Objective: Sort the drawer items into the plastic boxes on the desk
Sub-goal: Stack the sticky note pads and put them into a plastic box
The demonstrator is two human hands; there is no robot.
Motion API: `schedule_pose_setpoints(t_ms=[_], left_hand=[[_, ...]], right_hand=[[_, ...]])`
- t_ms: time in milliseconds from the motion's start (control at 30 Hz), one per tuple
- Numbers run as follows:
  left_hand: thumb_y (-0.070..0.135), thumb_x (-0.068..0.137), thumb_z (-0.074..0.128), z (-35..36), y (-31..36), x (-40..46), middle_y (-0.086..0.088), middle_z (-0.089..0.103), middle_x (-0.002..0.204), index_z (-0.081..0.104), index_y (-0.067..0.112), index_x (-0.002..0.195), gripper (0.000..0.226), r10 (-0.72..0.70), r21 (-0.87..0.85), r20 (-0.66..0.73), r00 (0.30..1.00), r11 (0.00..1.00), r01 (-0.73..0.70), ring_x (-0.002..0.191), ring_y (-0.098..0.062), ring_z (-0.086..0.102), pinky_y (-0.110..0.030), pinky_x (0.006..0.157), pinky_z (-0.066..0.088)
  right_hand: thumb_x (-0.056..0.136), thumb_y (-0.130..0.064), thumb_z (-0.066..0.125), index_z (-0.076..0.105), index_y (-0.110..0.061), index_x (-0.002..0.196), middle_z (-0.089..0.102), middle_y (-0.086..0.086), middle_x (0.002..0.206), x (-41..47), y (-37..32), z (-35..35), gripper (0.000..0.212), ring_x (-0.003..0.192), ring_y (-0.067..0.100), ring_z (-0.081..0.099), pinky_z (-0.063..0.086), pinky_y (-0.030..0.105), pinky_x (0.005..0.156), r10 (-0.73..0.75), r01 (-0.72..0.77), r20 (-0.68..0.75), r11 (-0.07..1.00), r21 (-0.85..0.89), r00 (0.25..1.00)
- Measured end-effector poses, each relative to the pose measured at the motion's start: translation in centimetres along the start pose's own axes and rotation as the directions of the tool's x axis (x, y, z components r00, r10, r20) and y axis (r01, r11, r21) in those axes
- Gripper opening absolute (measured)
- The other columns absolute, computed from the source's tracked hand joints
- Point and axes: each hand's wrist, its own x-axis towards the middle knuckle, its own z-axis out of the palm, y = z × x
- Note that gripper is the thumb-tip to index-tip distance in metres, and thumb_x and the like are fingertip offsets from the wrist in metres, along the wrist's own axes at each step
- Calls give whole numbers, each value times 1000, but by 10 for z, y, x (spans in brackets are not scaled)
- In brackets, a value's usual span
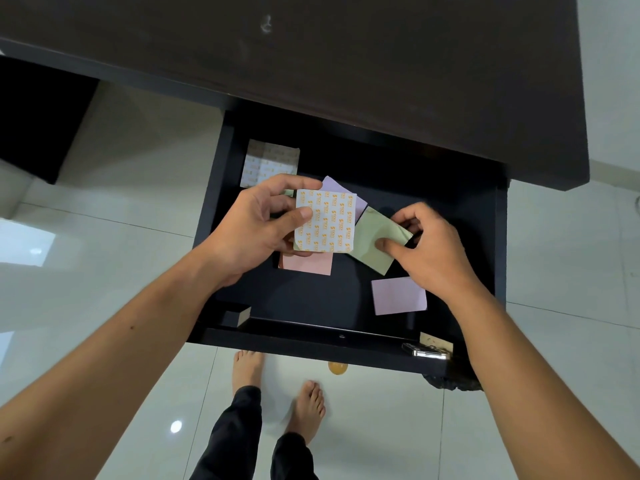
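I look down into the open dark wooden drawer (221, 209), pulled out from under the dark desk (346, 64), and both my hands are busy above it. My left hand (256, 230) grips a square white sticky-note pad with orange printed back (325, 221), thumb on the face and fingers curled behind, so it stays flat and clear of the drawer floor; I think it is the start of a pile to carry in one trip. My right hand (429, 247) pinches a pale green sticky-note pad (372, 242) at its right edge, its near corner touching the white pad, as if I bring it to join the pile. Below the hands lie the loose pieces: a lilac note (337, 187) showing behind the white pad, a pink note (308, 263) under it, a larger lilac paper pad (398, 295) near the front, and a second orange-printed white pad (270, 162) at the back left corner. So I count two printed pads, two lilac pieces, one green and one pink. A silver metal object (427, 351) rests on the front rim at the right; what it is I cannot tell. The plastic boxes do not show in this view, so the sorting itself is not yet done for these items.
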Motion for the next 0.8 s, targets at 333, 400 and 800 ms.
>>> schedule_pose_setpoints(t_ms=[333, 400, 800], left_hand=[[7, 106, 57, 0, -1, 1, -3, 78, 112, 60, 23, 137, 35, 4, 43, -12, 1000, 999, -4, 110, -19, 75, -40, 77, 66], [8, 107, 55, 0, 0, 1, -6, 77, 113, 59, 23, 138, 34, 11, 46, 8, 1000, 999, -11, 109, -20, 75, -35, 76, 65], [23, 108, 53, 3, 8, -5, -13, 70, 127, 58, 25, 140, 33, 14, -24, 84, 996, 1000, -12, 106, -27, 76, -50, 89, 64]], right_hand=[[102, -9, 67, 72, -29, 117, 78, 1, 116, -13, -10, -28, 25, 111, 17, 74, 62, 40, 94, 25, 18, -57, 756, 654, 998], [99, -6, 70, 72, -22, 119, 79, 3, 113, -14, -21, -24, 26, 109, 18, 75, 62, 32, 92, -58, 43, -1, 728, 685, 998], [92, -22, 82, 72, -21, 108, 76, -3, 105, 0, -49, 11, 19, 92, 7, 74, 63, 31, 80, -81, 69, -3, 829, 554, 997]])
